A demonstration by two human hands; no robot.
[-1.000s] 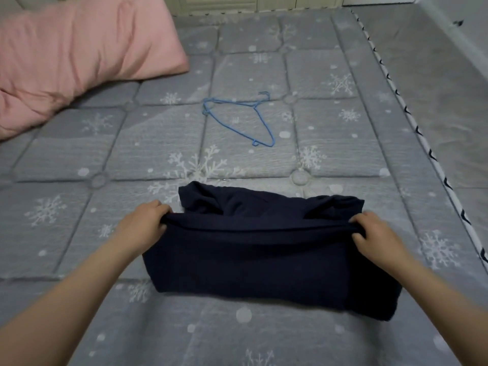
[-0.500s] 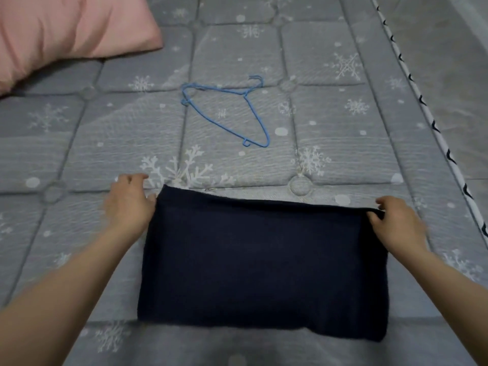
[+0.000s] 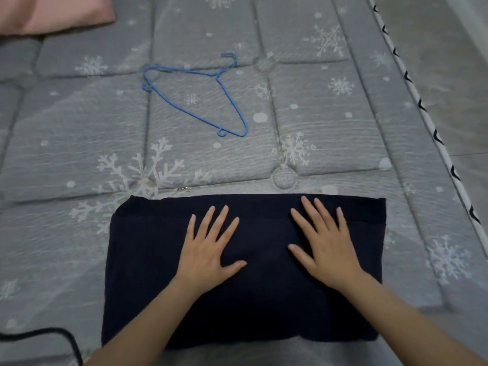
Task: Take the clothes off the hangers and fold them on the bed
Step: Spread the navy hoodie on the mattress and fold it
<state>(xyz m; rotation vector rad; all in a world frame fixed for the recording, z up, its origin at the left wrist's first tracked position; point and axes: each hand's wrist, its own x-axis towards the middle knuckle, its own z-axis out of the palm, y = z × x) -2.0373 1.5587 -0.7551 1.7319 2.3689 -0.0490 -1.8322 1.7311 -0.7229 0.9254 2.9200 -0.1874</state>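
Note:
A dark navy garment [image 3: 148, 273] lies folded into a wide rectangle on the grey snowflake mattress [image 3: 79, 143], close to me. My left hand [image 3: 208, 247] rests flat on its middle left, fingers spread. My right hand [image 3: 323, 241] lies flat on its middle right, fingers also spread. Neither hand grips anything. An empty blue wire hanger [image 3: 195, 96] lies on the mattress beyond the garment, apart from it.
A pink pillow [image 3: 50, 11] sits at the far left corner. The mattress edge with white piping [image 3: 422, 112] runs along the right, with grey floor [image 3: 454, 75] beyond. A black cable [image 3: 47, 336] lies at the near left.
Both hands let go of the garment's far corners and moved inward to press flat on its top. The fold is laid down. My view dropped closer.

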